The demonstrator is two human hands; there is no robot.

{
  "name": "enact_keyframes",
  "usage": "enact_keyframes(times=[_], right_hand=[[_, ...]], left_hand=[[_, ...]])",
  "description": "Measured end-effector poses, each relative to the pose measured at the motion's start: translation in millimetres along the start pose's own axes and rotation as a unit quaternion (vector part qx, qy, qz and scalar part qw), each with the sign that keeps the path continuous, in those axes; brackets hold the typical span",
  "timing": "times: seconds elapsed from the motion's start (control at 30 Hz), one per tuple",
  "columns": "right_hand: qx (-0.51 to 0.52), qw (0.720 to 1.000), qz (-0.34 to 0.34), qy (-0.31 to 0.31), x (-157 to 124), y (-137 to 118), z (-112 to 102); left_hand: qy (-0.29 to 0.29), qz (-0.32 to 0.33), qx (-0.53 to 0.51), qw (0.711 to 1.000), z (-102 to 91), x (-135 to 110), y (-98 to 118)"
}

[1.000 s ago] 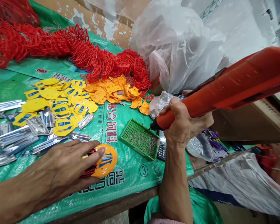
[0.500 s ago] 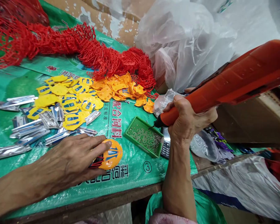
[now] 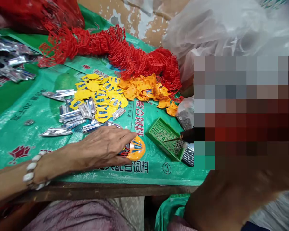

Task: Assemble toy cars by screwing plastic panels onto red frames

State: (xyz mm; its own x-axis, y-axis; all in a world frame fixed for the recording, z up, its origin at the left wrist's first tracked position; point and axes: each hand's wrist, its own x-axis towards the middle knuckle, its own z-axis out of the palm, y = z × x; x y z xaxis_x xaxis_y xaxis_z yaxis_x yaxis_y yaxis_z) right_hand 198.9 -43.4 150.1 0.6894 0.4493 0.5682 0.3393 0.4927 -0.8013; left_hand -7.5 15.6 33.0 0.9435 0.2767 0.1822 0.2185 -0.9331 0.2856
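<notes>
My left hand (image 3: 103, 144) is closed round a small plastic toy with an orange shell (image 3: 137, 148) and red and black parts, resting on the green sheet. Blue stripes mark the shell. At the right, blocky blurring covers my right hand, with the blurred forearm (image 3: 231, 195) showing below it. The black nose of an electric screwdriver (image 3: 189, 135) sticks out of the blurred patch, its thin bit over a green perforated tray (image 3: 159, 147). Small screws (image 3: 179, 146) lie in that tray. The screwdriver's red body shows only as coarse blocks.
Silver pieces (image 3: 73, 123), yellow pieces (image 3: 102, 99) and orange shells (image 3: 144, 88) lie in piles behind my left hand. A long heap of red plastic frames (image 3: 106, 45) runs along the back. More silver parts (image 3: 16, 61) sit far left. A dark keypad device (image 3: 188, 156) touches the tray.
The view has shifted left, so things appear further right. The screwdriver tilts lower, nearly level, its bit still over the tray. My left hand keeps its hold on the toy.
</notes>
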Motion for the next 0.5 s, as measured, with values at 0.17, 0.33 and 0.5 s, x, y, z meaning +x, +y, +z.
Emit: enact_keyframes(times=[0.17, 0.33, 0.5], right_hand=[[0.021, 0.987, 0.003, -0.157, -29, -9, 1], [0.013, 0.976, 0.0, -0.218, -46, -9, 5], [0.012, 0.98, 0.051, -0.193, -49, -13, 13]], left_hand=[[-0.005, -0.011, -0.01, 1.0, -2.7, 0, 2], [0.0, 0.002, -0.023, 1.0, -1.8, -1, 0], [-0.02, 0.0, -0.03, 0.999, -1.6, 2, 0]])
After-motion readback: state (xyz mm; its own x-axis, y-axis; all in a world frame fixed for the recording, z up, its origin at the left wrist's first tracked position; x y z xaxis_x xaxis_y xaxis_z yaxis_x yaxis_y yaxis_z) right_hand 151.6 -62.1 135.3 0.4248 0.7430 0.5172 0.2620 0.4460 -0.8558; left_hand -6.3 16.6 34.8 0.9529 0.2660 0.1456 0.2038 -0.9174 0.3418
